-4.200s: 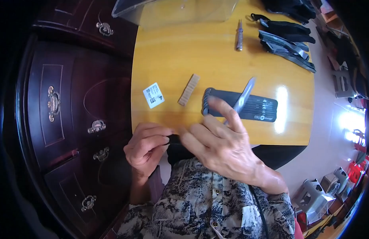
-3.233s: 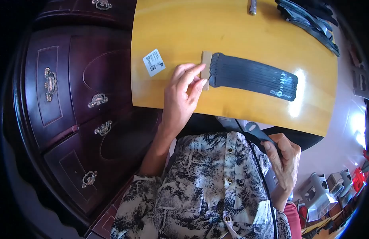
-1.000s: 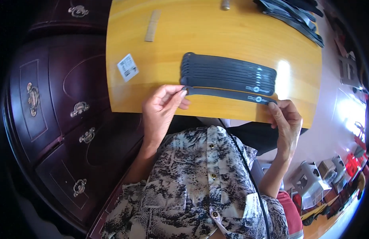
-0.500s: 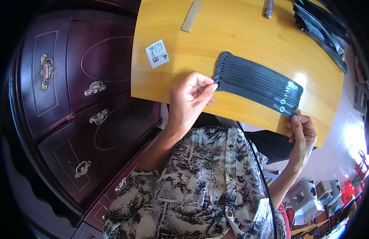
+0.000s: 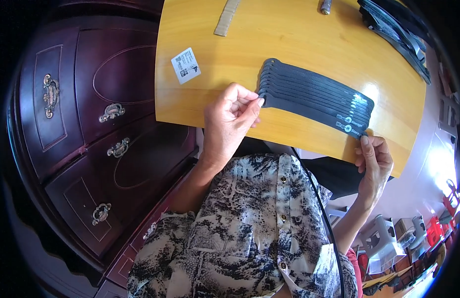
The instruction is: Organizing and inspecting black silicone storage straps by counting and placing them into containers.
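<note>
Several black storage straps lie overlapped in a fanned row on the yellow wooden table, each with a holed, rounded left end and white print at the right. My left hand pinches the holed end of the nearest strap between thumb and forefinger. At the strap's other end, my right hand grips its right tip, thumb on top. Between both hands the nearest strap lies stretched along the front of the row, close to the table's near edge.
A white printed label lies left of the straps. Farther back are a strip of brown cardboard and a small cylindrical object. More dark straps are heaped at the far right. A dark wooden cabinet stands at the left.
The view has shifted slightly, so table and straps appear a little farther left and up. Both hands keep their hold on the nearest strap, which lies closer against the row.
</note>
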Available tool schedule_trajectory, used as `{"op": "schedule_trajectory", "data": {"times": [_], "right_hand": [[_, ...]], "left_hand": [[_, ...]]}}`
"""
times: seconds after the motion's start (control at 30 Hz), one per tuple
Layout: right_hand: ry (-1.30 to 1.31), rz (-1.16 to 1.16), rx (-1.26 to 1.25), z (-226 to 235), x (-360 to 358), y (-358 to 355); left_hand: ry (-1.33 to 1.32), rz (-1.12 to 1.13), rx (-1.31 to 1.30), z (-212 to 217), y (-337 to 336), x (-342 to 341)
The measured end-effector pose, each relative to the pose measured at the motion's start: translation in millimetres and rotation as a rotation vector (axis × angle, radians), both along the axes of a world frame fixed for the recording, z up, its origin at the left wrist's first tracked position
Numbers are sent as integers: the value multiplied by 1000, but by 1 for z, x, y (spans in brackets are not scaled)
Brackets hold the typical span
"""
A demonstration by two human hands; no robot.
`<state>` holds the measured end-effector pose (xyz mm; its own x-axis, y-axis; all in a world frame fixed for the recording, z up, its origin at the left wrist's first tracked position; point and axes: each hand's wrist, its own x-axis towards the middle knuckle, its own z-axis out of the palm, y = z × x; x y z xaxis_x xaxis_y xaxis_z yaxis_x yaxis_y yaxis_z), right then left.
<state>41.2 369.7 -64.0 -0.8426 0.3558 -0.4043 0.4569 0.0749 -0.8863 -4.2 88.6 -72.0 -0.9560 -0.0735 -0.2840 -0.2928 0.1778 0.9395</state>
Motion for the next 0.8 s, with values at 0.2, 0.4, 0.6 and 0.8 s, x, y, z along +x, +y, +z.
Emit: {"op": "schedule_trajectory", "data": {"times": [0.2,0.4,0.6,0.8], "right_hand": [[-24,-11,25,2,-1,-2],[-35,-23,28,2,-3,-2],[-31,-2,31,2,-3,-1],[-51,-30,6,7,-4,-4]], "left_hand": [[-20,-27,-4,2,-2,-1],[-44,-25,-1,5,0,-4],[-45,-23,7,4,1,-5],[-71,11,-18,4,2,-5]]}}
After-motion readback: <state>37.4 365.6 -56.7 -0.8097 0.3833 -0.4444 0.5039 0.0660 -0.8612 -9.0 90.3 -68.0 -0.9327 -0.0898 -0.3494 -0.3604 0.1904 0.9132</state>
